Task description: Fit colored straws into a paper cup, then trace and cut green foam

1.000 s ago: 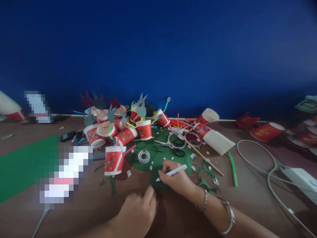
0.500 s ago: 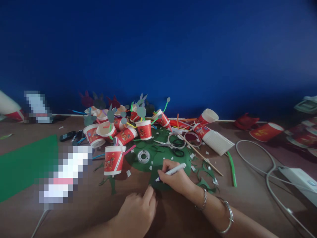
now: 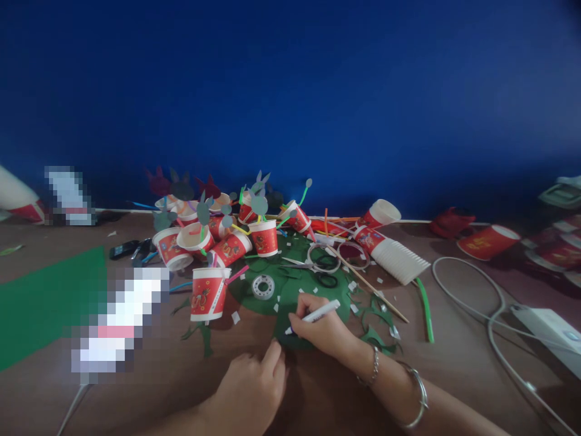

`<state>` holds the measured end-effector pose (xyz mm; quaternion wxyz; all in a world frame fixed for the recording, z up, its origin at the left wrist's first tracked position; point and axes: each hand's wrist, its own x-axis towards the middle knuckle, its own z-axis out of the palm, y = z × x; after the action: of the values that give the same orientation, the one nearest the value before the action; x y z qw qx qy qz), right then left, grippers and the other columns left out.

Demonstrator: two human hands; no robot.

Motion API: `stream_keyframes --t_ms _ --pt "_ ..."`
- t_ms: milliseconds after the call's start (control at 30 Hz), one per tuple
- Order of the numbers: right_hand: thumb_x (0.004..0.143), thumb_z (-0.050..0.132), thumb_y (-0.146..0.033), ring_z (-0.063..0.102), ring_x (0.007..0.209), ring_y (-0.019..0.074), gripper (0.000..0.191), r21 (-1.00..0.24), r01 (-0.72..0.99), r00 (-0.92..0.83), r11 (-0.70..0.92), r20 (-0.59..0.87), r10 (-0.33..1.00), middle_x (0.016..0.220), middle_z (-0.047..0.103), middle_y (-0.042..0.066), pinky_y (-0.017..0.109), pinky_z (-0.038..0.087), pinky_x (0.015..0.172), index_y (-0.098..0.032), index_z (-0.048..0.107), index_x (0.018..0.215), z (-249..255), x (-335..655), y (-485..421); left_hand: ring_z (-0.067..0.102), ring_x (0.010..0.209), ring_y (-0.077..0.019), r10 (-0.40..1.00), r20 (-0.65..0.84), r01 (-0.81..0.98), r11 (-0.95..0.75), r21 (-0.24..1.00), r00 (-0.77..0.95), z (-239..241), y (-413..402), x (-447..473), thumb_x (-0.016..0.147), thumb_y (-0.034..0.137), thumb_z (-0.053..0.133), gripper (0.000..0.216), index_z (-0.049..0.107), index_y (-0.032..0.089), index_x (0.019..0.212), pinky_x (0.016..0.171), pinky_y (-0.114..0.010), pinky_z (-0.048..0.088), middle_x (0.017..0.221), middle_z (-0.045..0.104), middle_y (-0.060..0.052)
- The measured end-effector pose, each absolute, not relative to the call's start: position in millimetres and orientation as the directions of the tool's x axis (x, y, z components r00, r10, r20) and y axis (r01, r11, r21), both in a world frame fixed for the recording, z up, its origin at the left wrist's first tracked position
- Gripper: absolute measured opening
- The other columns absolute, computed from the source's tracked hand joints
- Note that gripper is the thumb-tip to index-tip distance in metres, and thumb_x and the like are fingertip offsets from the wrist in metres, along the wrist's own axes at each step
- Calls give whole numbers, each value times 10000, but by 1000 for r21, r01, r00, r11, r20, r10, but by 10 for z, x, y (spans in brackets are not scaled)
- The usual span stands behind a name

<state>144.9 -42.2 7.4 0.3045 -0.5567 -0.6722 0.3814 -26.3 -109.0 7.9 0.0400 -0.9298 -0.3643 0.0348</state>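
My right hand (image 3: 320, 324) is closed around a white marker pen (image 3: 323, 310). The pen slants, its dark tip meeting a piece of dark green paper (image 3: 282, 324) on the table. My left hand (image 3: 254, 381) is closed with bent fingers, and its index fingertip presses at the near left edge of that paper. Under my right palm part of the sheet is hidden. Beyond the hands lie a roll of tape (image 3: 263, 287) and black-handled scissors (image 3: 324, 278) on more green paper. A red paper cup (image 3: 210, 295) with a pink straw stands to the left.
Several red cups (image 3: 265, 238) with straws and paper animal shapes crowd the back. A cup stack (image 3: 394, 257), a wooden stick (image 3: 370, 283) and green scraps (image 3: 374, 336) lie right. A white cable (image 3: 490, 327) loops farther right; a large green sheet (image 3: 54, 303) lies left.
The marker pen and my right hand have shifted very slightly. My left hand and the things around stay in place.
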Motion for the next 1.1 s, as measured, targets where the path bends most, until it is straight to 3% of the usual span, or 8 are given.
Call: stream_keyframes --t_ms 200,367,467,633,733,900,1100 --pt "658 573 -236 360 422 72 239 -906 423 -180 -1 -85 980 428 448 -54 187 249 407 -200 401 495 80 1442 -409 642 595 -179 670 -48 662 -740 -116 741 68 -1091 -258 857 142 453 297 592 150 1120 464 -290 523 1037 629 -119" --pt "736 546 -390 342 347 63 296 -962 76 -94 -262 -268 959 386 471 -64 177 216 360 -214 382 564 161 1545 -325 664 705 -174 657 -131 648 -754 -106 742 96 -1072 -263 868 162 452 340 549 116 1191 552 -243 528 1150 591 -175" --pt "731 571 -365 353 374 61 283 -947 -17 -102 -321 -318 943 411 453 -72 174 227 369 -209 390 580 220 1625 -328 664 765 -183 659 -164 659 -750 -63 734 129 -1068 -260 855 153 461 390 510 119 1240 581 -247 533 1210 561 -187" --pt "693 560 -285 350 392 67 198 -938 165 -68 -305 -319 945 425 437 -76 179 250 379 -205 421 578 205 1665 -480 666 707 -180 675 -170 675 -735 -69 718 139 -1078 -239 855 133 448 389 525 146 1236 559 -269 545 1217 562 -174" --pt "727 535 -319 354 384 74 229 -931 300 -43 -207 -230 972 414 454 -63 189 256 379 -210 408 571 129 1654 -559 666 672 -180 685 -166 682 -726 -85 709 128 -1084 -231 848 127 455 389 531 147 1229 558 -292 555 1205 569 -166" --pt "659 556 -216 354 438 82 201 -862 507 -33 -22 -45 998 457 405 -65 197 255 411 -209 396 539 53 1642 -600 664 698 -190 675 -181 679 -732 -47 715 163 -1068 -229 844 117 444 402 514 153 1237 565 -314 560 1199 563 -156" --pt "680 558 -277 353 450 93 250 -828 561 -29 -14 -37 999 452 388 -61 208 271 426 -213 381 516 85 1631 -599 660 708 -186 681 -203 691 -723 -30 704 201 -1061 -224 846 117 441 367 534 144 1200 576 -294 546 1147 567 -158"
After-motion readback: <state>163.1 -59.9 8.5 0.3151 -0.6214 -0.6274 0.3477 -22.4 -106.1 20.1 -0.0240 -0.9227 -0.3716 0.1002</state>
